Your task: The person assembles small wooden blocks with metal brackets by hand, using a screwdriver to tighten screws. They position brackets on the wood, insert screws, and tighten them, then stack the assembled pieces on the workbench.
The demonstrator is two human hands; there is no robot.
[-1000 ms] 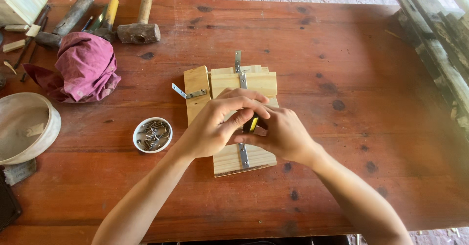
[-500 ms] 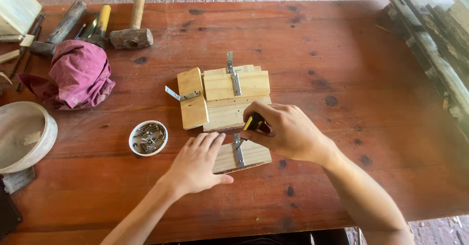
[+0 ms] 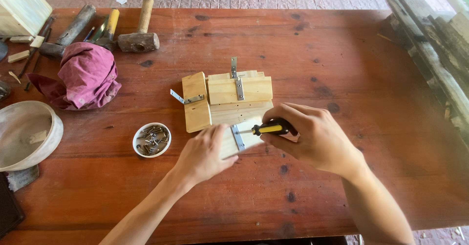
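Tabletop (image 3: 342,54): screwdriver (image 3: 266,128) lies crosswise, tip pointing left.

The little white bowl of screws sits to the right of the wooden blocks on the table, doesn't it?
Not quite. The little white bowl of screws sits to the left of the pale wooden blocks, near the person's left hand, as the head view shows.

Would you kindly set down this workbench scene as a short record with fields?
Left hand: left hand pressed flat on the wooden block
Right hand: right hand grips a yellow-and-black screwdriver, tip at the metal bracket
Workpiece: wooden assembly with metal brackets
Nearby: white bowl of screws, pink cloth, hammer
Surface: red-brown wooden table
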